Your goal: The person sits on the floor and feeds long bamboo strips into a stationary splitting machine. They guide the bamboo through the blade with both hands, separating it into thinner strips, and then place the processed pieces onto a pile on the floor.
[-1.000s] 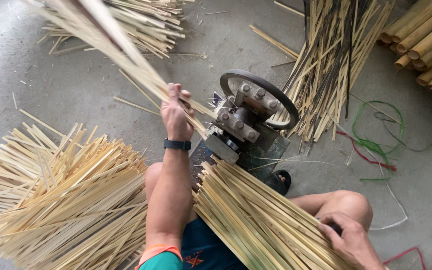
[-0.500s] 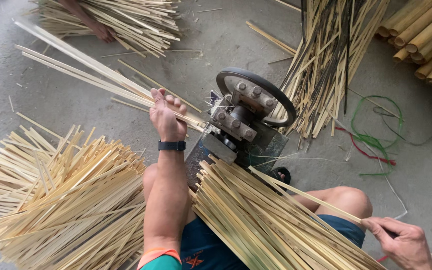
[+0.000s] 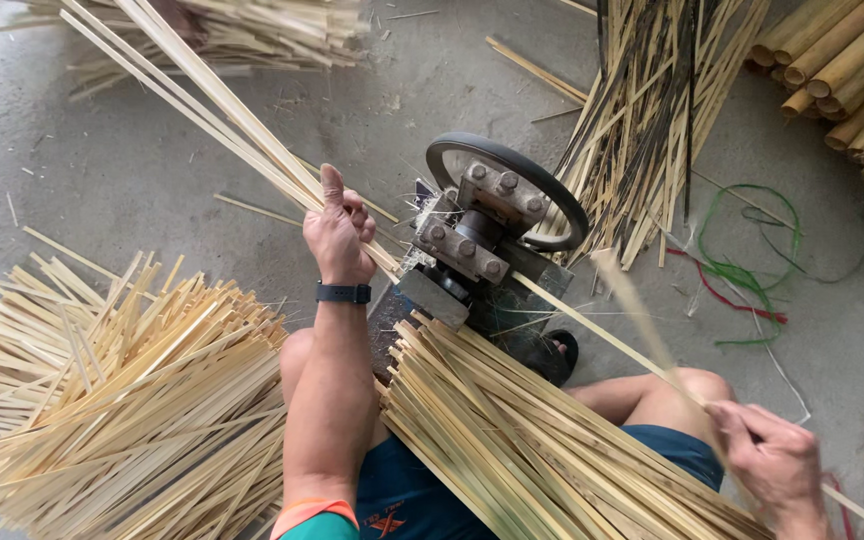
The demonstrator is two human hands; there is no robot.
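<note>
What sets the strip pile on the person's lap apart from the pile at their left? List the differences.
The lap pile lies in neat parallel rows, slanting one way; the left pile is loose, its strips crossing at many angles. The lap pile rests on the legs, the left pile on the concrete floor. Both are pale split bamboo strips.

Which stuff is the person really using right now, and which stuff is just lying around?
Being used:
left hand gripping split bamboo strips
right hand holding a long strip
small metal machine with a wheel
stack of strips across the lap

Just lying about:
heap of strips on the left
round bamboo poles
green and red cords
dark strips behind the machine
</note>
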